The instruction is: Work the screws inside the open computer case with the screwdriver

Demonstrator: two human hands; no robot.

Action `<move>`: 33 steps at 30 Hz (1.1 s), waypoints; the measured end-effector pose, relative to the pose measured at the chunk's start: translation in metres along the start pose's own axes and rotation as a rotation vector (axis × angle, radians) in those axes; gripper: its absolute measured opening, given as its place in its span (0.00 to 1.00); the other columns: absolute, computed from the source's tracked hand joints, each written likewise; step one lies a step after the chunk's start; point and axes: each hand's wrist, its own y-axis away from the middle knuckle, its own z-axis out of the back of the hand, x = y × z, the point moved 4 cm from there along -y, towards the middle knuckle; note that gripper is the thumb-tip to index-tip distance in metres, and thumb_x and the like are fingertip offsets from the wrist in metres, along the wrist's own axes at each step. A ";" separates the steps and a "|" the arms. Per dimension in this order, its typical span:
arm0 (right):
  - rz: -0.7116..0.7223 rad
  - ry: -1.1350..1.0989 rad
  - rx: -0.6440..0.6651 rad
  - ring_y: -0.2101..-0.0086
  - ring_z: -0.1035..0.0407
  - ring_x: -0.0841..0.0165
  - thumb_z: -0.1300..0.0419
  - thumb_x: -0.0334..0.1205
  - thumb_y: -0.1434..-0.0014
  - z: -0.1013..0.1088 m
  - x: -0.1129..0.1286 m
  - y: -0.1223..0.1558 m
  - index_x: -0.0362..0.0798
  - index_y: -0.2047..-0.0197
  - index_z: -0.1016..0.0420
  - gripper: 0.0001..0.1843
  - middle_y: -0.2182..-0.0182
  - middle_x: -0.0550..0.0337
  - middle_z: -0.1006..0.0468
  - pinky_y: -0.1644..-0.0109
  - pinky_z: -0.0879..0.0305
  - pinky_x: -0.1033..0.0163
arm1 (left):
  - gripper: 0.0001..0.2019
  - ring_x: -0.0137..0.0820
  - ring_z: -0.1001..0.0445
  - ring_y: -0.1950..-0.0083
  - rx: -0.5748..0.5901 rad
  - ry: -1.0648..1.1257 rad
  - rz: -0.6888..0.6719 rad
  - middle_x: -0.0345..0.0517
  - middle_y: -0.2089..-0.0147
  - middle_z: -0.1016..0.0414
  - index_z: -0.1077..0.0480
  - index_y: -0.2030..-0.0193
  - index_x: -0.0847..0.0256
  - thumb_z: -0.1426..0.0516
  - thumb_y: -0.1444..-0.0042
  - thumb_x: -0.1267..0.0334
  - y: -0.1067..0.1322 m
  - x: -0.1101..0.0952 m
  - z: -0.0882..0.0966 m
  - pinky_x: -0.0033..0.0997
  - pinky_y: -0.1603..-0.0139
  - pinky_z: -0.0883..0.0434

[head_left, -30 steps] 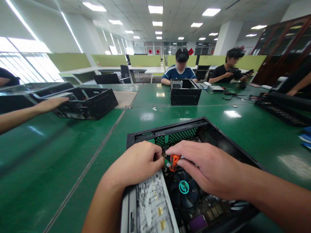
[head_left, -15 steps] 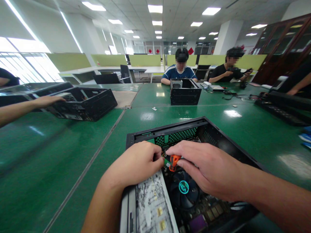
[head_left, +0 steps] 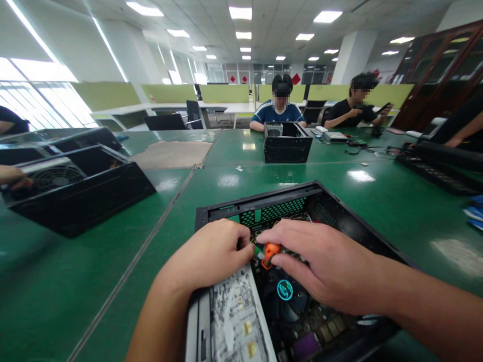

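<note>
An open black computer case (head_left: 264,201) lies in front of me on the green table (head_left: 94,261). Both my hands are inside it, above a round cooler fan (head_left: 286,290) with a glowing teal ring. My left hand (head_left: 211,254) is curled into a fist at the case's left side, pinching something small that I cannot make out. My right hand (head_left: 320,261) reaches in from the right, its thumb and fingers pinched on an orange connector (head_left: 269,251). A grey metal drive bracket (head_left: 236,317) sits below my left hand.
At left, another person's hand (head_left: 13,176) holds a tilted black case (head_left: 75,191). A third open case (head_left: 287,143) stands at the far side before a seated person; a second person sits to the right. Black panels (head_left: 441,168) and cables lie at right.
The other person's case at left has been tipped up and pulled nearer the left edge, uncovering a brown patch on the table. My hands have barely moved; the orange connector sits slightly lower.
</note>
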 end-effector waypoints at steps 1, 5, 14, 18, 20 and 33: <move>0.008 -0.026 -0.024 0.51 0.28 0.66 0.47 0.31 0.30 0.005 0.002 0.003 0.46 0.43 0.29 0.14 0.51 0.54 0.21 0.44 0.33 0.60 | 0.13 0.29 0.33 0.72 -0.001 0.002 -0.005 0.40 0.74 0.27 0.28 0.74 0.59 0.47 0.41 0.59 0.000 -0.001 0.000 0.30 0.72 0.46; 0.079 -0.125 -0.034 0.53 0.25 0.70 0.45 0.29 0.33 0.019 0.014 0.016 0.49 0.46 0.29 0.15 0.53 0.59 0.19 0.46 0.31 0.67 | 0.12 0.29 0.34 0.73 -0.007 -0.008 -0.004 0.40 0.74 0.27 0.29 0.75 0.59 0.47 0.42 0.60 0.000 -0.002 0.002 0.29 0.72 0.46; 0.095 -0.158 0.180 0.54 0.24 0.63 0.49 0.29 0.34 0.006 0.014 0.011 0.38 0.47 0.25 0.16 0.53 0.47 0.18 0.46 0.29 0.59 | 0.11 0.29 0.35 0.73 -0.006 -0.014 0.009 0.39 0.75 0.28 0.31 0.76 0.59 0.46 0.44 0.62 -0.001 -0.003 0.003 0.30 0.71 0.45; 0.102 -0.183 0.204 0.52 0.25 0.63 0.49 0.30 0.33 0.005 0.013 0.011 0.37 0.46 0.26 0.17 0.52 0.49 0.18 0.43 0.31 0.60 | 0.12 0.28 0.36 0.73 -0.001 -0.011 0.015 0.39 0.75 0.29 0.32 0.76 0.59 0.46 0.43 0.61 -0.002 -0.002 0.002 0.30 0.71 0.46; 0.115 -0.187 0.185 0.51 0.25 0.65 0.49 0.29 0.34 0.006 0.014 0.013 0.36 0.45 0.26 0.17 0.51 0.50 0.18 0.41 0.32 0.62 | 0.12 0.28 0.36 0.73 0.001 -0.012 0.011 0.39 0.75 0.29 0.32 0.76 0.60 0.46 0.43 0.61 -0.002 -0.002 0.001 0.30 0.71 0.46; 0.101 -0.147 0.215 0.51 0.25 0.63 0.49 0.31 0.32 0.002 0.013 0.012 0.40 0.45 0.26 0.17 0.51 0.50 0.19 0.43 0.31 0.60 | 0.12 0.28 0.36 0.73 -0.001 -0.008 0.010 0.39 0.75 0.28 0.31 0.77 0.59 0.46 0.43 0.61 -0.001 -0.003 0.002 0.31 0.72 0.46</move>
